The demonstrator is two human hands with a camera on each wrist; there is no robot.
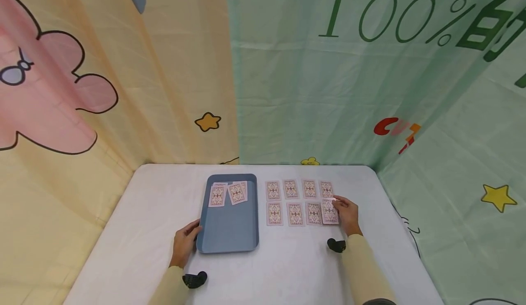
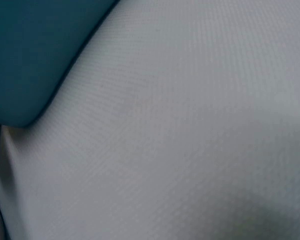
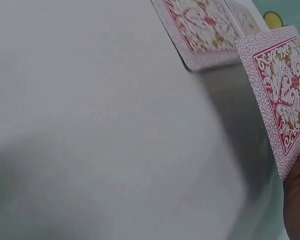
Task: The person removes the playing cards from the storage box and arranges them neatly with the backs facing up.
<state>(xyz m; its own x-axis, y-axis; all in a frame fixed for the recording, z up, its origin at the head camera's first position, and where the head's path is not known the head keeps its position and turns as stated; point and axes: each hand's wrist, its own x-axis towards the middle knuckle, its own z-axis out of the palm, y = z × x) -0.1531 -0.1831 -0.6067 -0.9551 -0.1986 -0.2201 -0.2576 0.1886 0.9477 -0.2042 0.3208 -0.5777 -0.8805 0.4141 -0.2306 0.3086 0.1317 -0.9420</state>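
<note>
My right hand (image 1: pixel 347 214) holds a playing card (image 1: pixel 330 212) by its right side, at the right end of the front row of cards. In the right wrist view the held card (image 3: pixel 285 95) is tilted up off the table, its red patterned back showing, with part of the hand (image 3: pixel 297 200) below it. My left hand (image 1: pixel 185 243) grips the left rim of a blue-grey tray (image 1: pixel 228 232). Several cards lie overlapping in two small groups inside the tray's far end, such as a tilted card (image 1: pixel 237 194). In the left wrist view only a corner of the tray (image 2: pixel 35 55) shows.
Two rows of face-down cards, such as a back-row card (image 1: pixel 290 189) and a front-row card (image 1: pixel 274 214), lie right of the tray. A white cloth (image 1: pixel 287 268) covers the table. Printed curtains (image 1: pixel 279 90) hang behind and at the sides.
</note>
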